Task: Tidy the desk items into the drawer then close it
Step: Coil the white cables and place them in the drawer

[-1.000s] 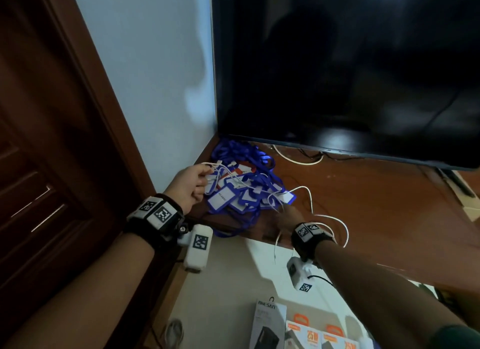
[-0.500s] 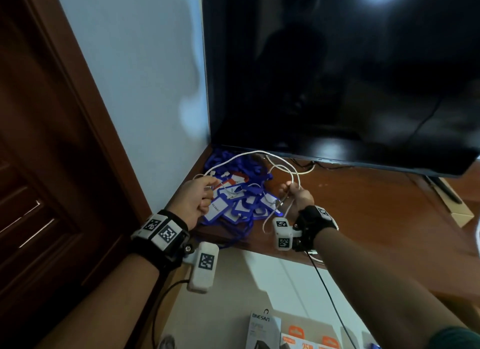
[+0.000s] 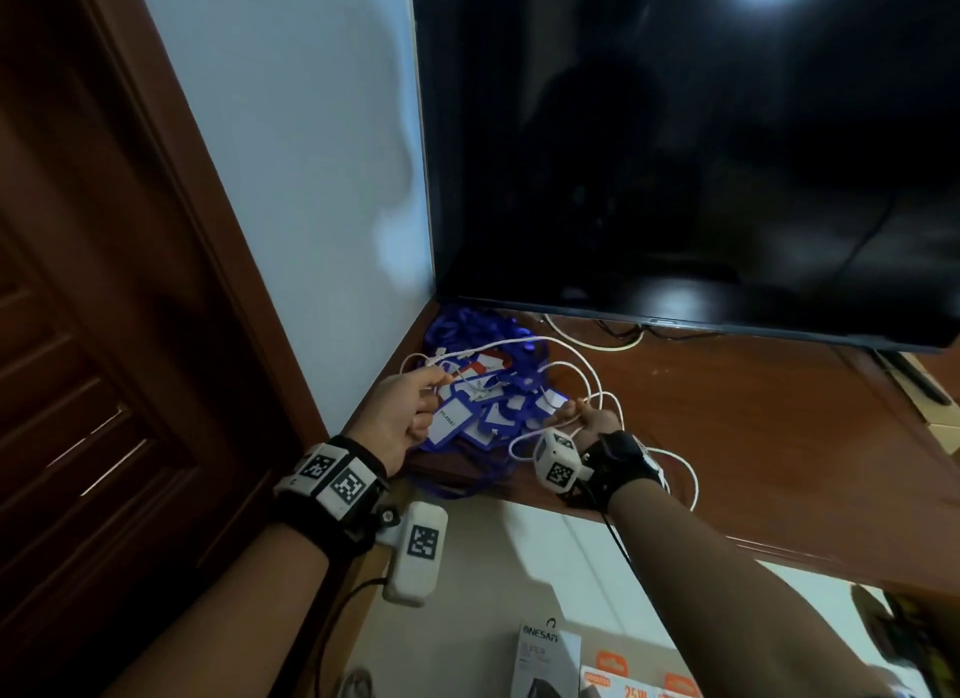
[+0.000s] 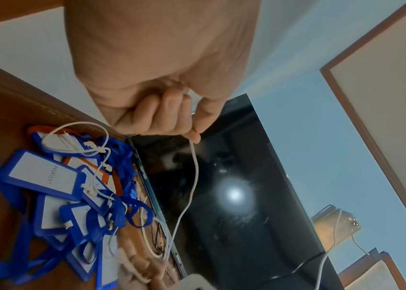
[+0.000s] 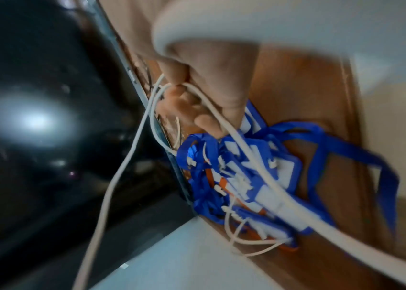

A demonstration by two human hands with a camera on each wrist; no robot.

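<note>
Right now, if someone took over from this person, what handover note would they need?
Left hand: pinches the white cable between thumb and finger.
Right hand: grips gathered loops of the same cable.
Blue badge pile: on the desk corner under the TV, cable strung above it.
Done: cable lifted, partly coiled.
Left: finish coiling, move cable and badges to the drawer, close it. No drawer is in view.

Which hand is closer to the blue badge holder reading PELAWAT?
Left. The left hand sits right beside the PELAWAT badge holder while pinching the white cable. The right hand grips cable loops across the badge pile, farther away.
</note>
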